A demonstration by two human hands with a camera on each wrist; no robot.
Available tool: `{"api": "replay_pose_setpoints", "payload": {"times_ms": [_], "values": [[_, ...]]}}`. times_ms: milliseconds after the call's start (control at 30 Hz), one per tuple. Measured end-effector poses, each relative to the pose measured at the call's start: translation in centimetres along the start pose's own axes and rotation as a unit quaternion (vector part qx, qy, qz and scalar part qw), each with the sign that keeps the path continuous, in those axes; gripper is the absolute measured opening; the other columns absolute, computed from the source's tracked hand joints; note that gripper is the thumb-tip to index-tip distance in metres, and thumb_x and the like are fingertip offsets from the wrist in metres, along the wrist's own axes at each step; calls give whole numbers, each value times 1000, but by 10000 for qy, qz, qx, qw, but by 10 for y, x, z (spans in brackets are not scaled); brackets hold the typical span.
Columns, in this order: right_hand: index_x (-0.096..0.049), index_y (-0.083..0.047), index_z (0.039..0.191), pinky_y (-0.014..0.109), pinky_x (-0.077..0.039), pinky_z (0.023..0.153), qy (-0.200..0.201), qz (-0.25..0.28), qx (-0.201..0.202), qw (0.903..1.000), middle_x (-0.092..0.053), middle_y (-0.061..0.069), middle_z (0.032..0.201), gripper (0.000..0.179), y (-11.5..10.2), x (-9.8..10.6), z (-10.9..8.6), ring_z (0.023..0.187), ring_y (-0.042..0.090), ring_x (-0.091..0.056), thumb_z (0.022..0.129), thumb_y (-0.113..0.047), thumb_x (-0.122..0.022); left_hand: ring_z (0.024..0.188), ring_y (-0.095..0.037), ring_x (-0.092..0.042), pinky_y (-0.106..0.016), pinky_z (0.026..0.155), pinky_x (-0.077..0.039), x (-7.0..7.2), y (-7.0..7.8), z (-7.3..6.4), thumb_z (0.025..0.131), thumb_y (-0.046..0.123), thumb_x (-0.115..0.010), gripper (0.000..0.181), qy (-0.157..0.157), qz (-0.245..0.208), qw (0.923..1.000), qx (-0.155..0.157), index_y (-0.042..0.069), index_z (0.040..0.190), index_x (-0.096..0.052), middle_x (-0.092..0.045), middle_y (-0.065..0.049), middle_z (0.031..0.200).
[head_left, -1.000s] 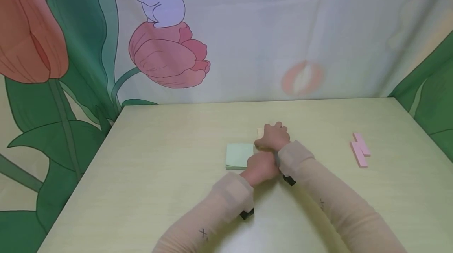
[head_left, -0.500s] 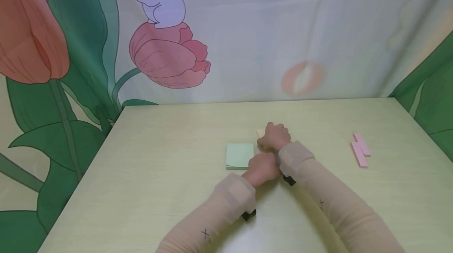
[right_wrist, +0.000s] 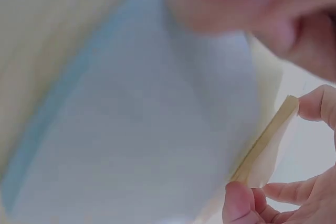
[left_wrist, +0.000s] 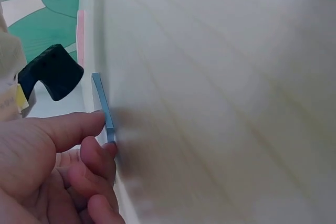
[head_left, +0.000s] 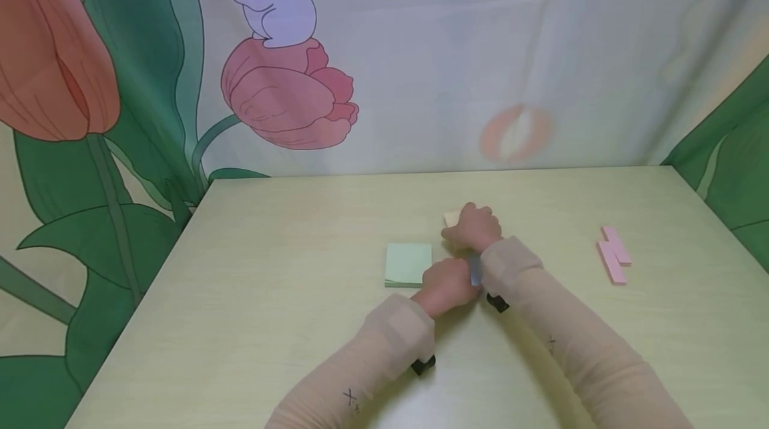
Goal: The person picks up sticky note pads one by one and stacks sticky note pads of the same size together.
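My left hand [head_left: 447,284] pinches a light-blue sticky note pad [head_left: 475,269], partly covered by that hand and the right cuff. The left wrist view shows the blue pad [left_wrist: 103,100] edge-on, thumb and curled fingers at its near end. Just beyond, my right hand [head_left: 474,227] holds a cream sticky note pad [head_left: 452,218], mostly hidden beneath it from above. Seen from the right wrist, the cream pad [right_wrist: 265,145] is tilted between thumb and fingers, with the blue pad [right_wrist: 131,114] large in front. A light-green sticky note pad [head_left: 408,263] lies left of both hands.
Two narrow pink pads [head_left: 613,254] lie side by side, offset, on the right part of the pale wooden table [head_left: 288,322]. Behind the table's back edge hangs a printed curtain [head_left: 420,82]. My forearms come close together near the wrists.
My right hand has shifted slightly right with the cream pad, which has turned a little. More of the blue pad shows between the hands. The left hand has barely moved.
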State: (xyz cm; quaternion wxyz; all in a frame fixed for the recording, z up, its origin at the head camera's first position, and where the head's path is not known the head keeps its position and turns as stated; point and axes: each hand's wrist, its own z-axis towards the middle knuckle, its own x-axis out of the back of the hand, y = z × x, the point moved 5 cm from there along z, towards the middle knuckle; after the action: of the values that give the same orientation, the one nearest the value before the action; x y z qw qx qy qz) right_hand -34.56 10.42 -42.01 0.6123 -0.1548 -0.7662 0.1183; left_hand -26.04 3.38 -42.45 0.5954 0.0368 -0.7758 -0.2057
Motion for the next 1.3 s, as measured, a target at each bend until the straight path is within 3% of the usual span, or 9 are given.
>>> {"api": "replay_pose_setpoints", "payload": {"times_ms": [300,667,967,1300], "values": [[-41,1,109,35,-40,63,-44,138,64,9999,-48,20,99,64,14,10,5,82,30,-48,72,-48,-57,51,-13,-42,-26,44,-34,-4,0,-1,77,37,-63,34,-301,34,9993,233,15,57,-46,-44,3,55],[-40,5,111,30,-40,60,-306,4,181,9994,-52,18,96,65,19,21,-14,77,26,-49,71,-44,-57,49,-12,-40,-25,42,-32,-4,-1,-2,78,35,-62,34,-335,14,9993,179,14,56,-45,-41,3,53],[-37,2,112,27,-41,40,-863,96,320,9957,-49,16,91,61,27,17,-28,61,21,-50,72,-40,-56,48,-12,-37,-24,42,-28,-2,-1,-4,79,29,-60,34,-293,-195,9993,134,14,54,-42,-38,3,51],[-38,3,109,28,-43,42,-1193,-55,285,9924,-49,15,87,56,29,17,-44,58,22,-51,72,-35,-54,47,-13,-38,-25,41,-27,-9,-7,2,77,23,-59,28,-382,-702,9968,33,11,54,-47,-39,3,49]]}}
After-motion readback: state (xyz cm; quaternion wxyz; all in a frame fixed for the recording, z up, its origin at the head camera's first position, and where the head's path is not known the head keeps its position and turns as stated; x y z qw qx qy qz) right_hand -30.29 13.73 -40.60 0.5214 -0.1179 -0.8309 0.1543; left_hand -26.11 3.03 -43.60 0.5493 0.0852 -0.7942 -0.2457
